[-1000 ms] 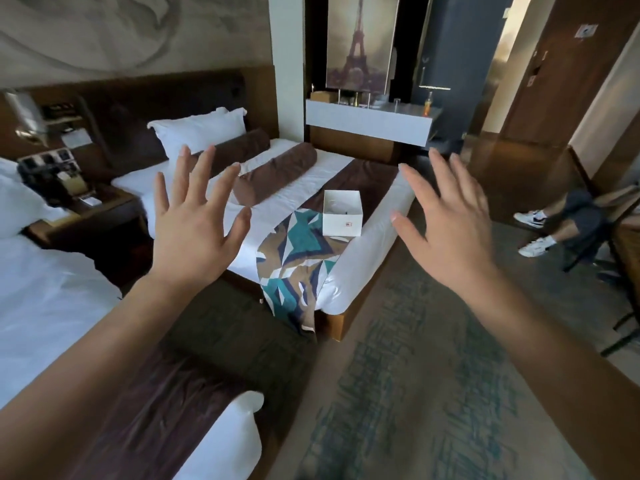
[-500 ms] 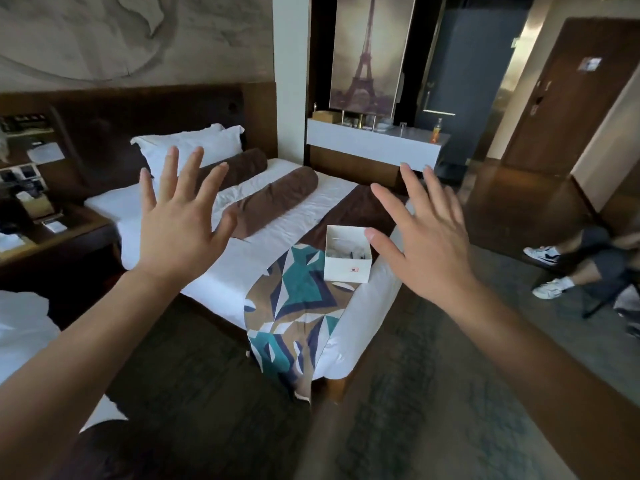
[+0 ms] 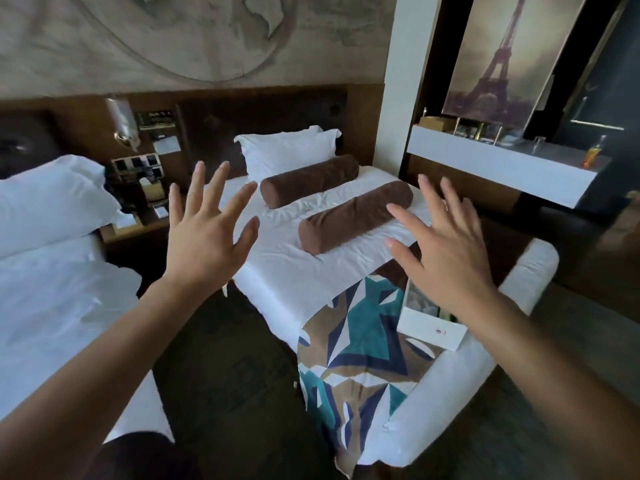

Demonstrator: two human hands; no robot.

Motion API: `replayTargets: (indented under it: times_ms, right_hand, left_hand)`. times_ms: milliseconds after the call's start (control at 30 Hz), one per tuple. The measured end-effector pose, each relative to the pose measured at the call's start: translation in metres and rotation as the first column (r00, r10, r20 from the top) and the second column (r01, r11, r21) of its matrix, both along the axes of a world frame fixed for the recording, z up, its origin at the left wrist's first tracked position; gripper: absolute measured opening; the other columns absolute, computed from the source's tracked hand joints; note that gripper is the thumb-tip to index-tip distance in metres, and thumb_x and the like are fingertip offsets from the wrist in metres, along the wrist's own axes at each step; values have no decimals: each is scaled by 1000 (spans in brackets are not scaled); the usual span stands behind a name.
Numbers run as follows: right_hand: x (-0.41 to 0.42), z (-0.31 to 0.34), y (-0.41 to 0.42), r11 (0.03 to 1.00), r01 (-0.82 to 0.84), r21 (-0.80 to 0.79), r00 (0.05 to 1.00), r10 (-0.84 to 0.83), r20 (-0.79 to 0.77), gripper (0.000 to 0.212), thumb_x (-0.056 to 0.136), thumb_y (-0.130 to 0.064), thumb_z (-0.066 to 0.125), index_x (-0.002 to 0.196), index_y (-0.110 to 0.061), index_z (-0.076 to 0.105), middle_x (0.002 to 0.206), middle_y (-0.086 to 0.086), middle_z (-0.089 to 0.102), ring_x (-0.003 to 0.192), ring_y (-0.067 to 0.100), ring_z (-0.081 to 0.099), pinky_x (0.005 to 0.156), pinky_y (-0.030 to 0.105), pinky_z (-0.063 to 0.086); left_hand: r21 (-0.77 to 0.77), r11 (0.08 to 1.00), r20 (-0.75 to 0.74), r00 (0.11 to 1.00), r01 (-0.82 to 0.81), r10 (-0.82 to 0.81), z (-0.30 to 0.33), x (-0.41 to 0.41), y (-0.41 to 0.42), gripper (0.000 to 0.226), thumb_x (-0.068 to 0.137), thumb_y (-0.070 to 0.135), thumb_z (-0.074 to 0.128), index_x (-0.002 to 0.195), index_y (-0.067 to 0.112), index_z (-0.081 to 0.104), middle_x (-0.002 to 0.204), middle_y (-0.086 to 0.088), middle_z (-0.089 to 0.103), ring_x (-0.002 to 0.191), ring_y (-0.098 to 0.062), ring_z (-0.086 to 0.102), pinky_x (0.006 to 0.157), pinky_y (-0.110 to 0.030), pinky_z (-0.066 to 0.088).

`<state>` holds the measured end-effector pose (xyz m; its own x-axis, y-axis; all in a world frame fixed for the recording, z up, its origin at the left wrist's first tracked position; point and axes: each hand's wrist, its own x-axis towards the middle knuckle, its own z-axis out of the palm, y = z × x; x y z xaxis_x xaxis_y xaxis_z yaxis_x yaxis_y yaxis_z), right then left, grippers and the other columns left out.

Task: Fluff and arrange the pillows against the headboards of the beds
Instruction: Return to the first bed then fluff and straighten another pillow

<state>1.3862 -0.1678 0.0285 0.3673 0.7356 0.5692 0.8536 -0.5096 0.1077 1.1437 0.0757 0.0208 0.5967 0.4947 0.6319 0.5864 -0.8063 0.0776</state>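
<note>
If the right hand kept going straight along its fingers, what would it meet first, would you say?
Probably the nearer brown bolster: the right hand, open and empty, points up-left at it. Depth is unclear from this single view.

Matt brown velvety cloth bolsters (image 3: pixel 356 216), creased white cotton sheets (image 3: pixel 287 271), dark wood headboard (image 3: pixel 263 116), glossy white shelf (image 3: pixel 498 168)

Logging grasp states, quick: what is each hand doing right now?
Left hand: open, fingers spread, holding nothing.
Right hand: open, fingers spread, holding nothing.
</note>
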Motion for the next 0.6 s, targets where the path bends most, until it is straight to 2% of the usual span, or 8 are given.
replayTargets:
  times_ms: [167, 333, 467, 600]
  right_hand:
    - [43, 13, 67, 990, -127, 56, 992, 128, -11, 70, 99, -64, 31, 158, -26, 36, 169, 14, 20, 156, 39, 17, 121, 62, 25]
    - [68, 7, 151, 945, -305, 115, 948, 313, -57, 66, 99, -59, 40, 155, -24, 43, 169, 15, 22, 156, 39, 18, 120, 62, 26]
    - [76, 4, 198, 933, -343, 107, 932, 352, -88, 69, 98, -63, 35, 156, -25, 41, 169, 13, 20, 156, 38, 16, 122, 61, 24]
    - [87, -10, 275, 910, -406, 88, 907, 413, -82, 64, 99, -60, 39, 153, -27, 46, 169, 13, 21, 156, 38, 17, 121, 61, 25]
  left_hand:
    - [-5, 993, 33, 992, -120, 120, 11, 20, 33, 67, 101, 63, 22, 160, 34, 34, 174, -5, 17, 163, -33, 2, 127, -67, 8]
    - [-7, 958, 22, 958, -287, 287, 6, 15, 87, 64, 102, 58, 29, 160, 32, 33, 174, -4, 16, 163, -31, 2, 127, -67, 8]
    - [-28, 941, 53, 939, -338, 339, 5, 9, 120, 63, 103, 59, 28, 159, 32, 34, 174, -5, 17, 163, -31, 2, 128, -64, 5]
    - [-108, 923, 63, 924, -369, 377, -15, 4, 186, 64, 102, 61, 25, 160, 34, 32, 175, -4, 13, 163, -30, 0, 129, -62, 5]
